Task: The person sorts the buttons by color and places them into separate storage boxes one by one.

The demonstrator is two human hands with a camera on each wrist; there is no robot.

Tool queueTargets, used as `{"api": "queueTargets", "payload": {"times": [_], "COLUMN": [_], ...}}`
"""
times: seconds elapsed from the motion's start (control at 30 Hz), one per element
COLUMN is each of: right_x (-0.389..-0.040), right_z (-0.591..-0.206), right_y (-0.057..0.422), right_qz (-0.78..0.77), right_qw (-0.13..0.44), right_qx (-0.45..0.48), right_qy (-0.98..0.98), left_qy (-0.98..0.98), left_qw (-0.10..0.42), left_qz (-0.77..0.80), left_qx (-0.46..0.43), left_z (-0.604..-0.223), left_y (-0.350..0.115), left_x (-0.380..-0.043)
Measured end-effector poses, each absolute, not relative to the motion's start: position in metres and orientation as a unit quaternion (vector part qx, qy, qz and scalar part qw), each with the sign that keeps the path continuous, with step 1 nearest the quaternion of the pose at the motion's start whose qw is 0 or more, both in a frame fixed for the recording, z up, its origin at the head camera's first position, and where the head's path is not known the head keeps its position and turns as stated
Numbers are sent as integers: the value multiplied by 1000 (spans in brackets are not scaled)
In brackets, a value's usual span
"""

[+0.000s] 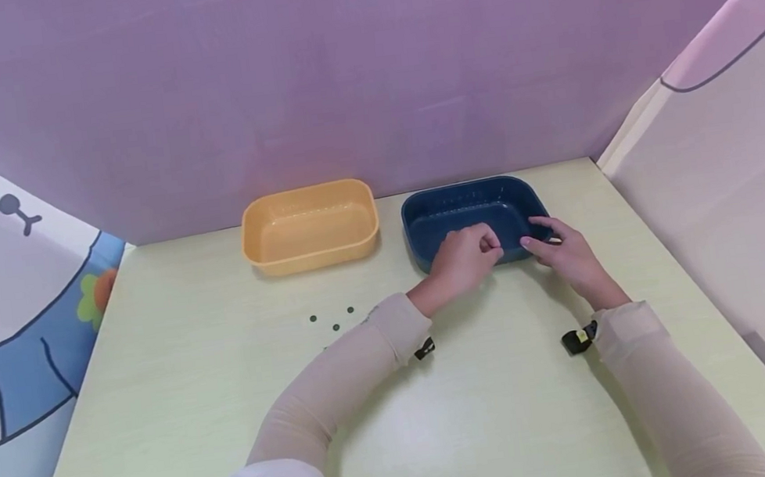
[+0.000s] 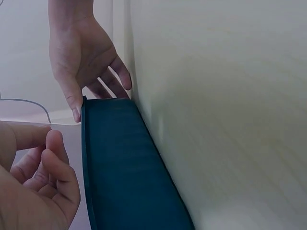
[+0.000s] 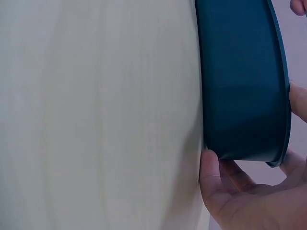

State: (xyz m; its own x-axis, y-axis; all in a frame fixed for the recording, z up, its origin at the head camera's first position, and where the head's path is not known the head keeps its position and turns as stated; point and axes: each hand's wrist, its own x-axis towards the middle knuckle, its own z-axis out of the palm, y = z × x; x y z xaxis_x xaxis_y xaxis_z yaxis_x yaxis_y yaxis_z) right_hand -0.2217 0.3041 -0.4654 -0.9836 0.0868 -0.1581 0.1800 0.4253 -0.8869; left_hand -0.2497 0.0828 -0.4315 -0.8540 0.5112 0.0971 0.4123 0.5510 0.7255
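A dark blue rectangular container (image 1: 467,209) stands at the right back of the table. My right hand (image 1: 566,255) grips its right end, thumb at the rim and the other fingers around the corner; the right wrist view shows this grip against the blue wall (image 3: 242,86). Over the near rim is my left hand (image 1: 464,259), fingers curled and the tips of thumb and forefinger together. In the left wrist view, the left hand (image 2: 38,187) shows no discernible thing between its fingertips. Several small dark green discs (image 1: 336,327) lie on the table, partly hidden by the left forearm.
A yellow-orange container (image 1: 311,231) stands left of the blue one, near the purple back wall (image 1: 336,78). Printed side panels (image 1: 757,172) border the pale table (image 1: 159,390). Small black devices (image 1: 580,338) are strapped at both wrists.
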Motion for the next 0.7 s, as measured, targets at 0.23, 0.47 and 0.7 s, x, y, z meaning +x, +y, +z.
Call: {"api": "queueTargets", "payload": {"times": [0.23,0.47,0.7], "right_x": [-222,-223,-223], "right_z": [-465,-466,-465], "right_y": [306,308,308], "right_qz": [-531,-537,-535], "right_qw": [48,47,55], "right_qx": [75,73,73], "right_qy": [842,839,840], "left_qy": [887,894,899], "left_qw": [51,55,61], "left_qz": [379,368,366], "left_qx": [257,250,234], "left_z": [-422,-411,-408], "left_y": [84,84,84], "left_x": [-260,-280,-293]}}
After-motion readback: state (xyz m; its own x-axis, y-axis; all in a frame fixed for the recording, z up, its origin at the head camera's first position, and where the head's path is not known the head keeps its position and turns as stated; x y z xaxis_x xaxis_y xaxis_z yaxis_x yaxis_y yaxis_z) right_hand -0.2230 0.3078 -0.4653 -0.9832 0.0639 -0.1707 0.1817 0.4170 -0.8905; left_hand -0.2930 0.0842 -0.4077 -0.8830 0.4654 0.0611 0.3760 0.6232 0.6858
